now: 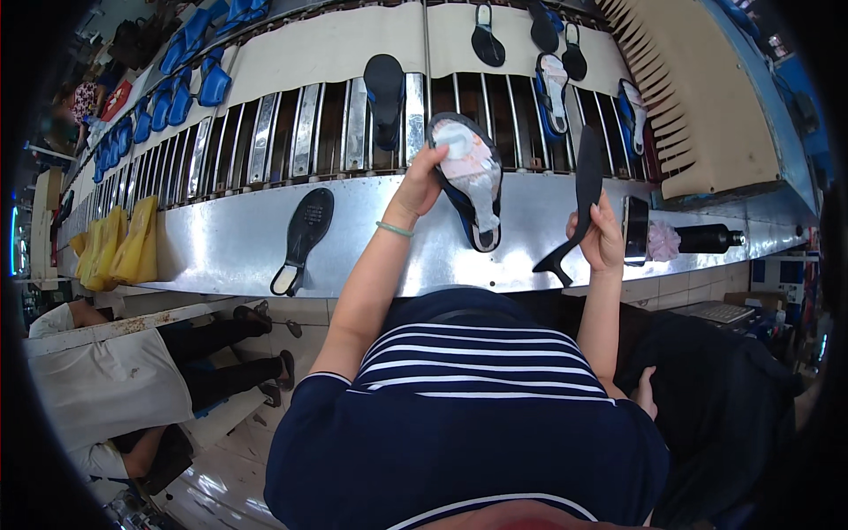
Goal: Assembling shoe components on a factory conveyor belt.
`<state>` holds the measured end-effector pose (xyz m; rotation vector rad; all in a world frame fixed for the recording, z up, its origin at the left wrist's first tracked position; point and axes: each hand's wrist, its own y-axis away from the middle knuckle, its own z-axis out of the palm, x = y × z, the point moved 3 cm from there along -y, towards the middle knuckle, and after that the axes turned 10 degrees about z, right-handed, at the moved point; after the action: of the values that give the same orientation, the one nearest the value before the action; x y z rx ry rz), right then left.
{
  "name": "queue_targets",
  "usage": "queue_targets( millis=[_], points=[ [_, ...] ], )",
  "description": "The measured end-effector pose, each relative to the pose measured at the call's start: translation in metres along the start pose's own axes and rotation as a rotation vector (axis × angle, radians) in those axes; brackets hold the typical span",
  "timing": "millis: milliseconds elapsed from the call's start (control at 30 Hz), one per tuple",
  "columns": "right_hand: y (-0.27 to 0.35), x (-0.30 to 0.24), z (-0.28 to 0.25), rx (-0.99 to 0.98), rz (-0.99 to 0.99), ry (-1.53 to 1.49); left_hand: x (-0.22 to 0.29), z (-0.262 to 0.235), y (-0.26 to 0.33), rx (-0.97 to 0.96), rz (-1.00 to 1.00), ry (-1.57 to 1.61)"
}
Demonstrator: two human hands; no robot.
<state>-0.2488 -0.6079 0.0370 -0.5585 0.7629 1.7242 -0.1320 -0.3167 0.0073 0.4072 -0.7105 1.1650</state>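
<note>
My left hand [420,184] is closed on the edge of a shoe upper on a blue last [481,181], its whitish, pink-marked underside turned up. Over the metal ledge, my right hand [604,235] grips a black heeled shoe sole [588,177], held upright and edge-on, with the heel end at the bottom. The two pieces are apart. To the left of my left forearm, another black sole [310,223] lies on the ledge. Beyond my left hand, a black-bottomed shoe [385,97] rests on the rollers.
Metal rollers [305,128] and a cream belt [331,49] run past the ledge [221,230], carrying several more shoes. Yellow lasts [132,243] stand at left, blue lasts [181,97] behind. A black bottle [707,238] and pink scrunchie [662,240] lie at right. Other people are on both sides.
</note>
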Motion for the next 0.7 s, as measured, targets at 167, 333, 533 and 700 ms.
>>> queue_targets(
  millis=[167, 333, 533, 700],
  points=[
    [-0.005, 0.006, -0.011, 0.189, 0.034, 0.0, -0.009, -0.018, -0.018, 0.117, 0.085, 0.158],
    [-0.008, 0.009, -0.029, 0.179, 0.03, -0.001, -0.021, -0.044, -0.036, 0.226, -0.011, 0.134],
    [-0.004, 0.005, -0.006, 0.208, 0.001, 0.104, -0.027, -0.048, -0.052, 0.454, -0.034, 0.033],
    [-0.008, 0.016, -0.016, 0.241, 0.089, 0.118, -0.03, -0.054, -0.057, 0.413, -0.038, 0.034]
  ],
)
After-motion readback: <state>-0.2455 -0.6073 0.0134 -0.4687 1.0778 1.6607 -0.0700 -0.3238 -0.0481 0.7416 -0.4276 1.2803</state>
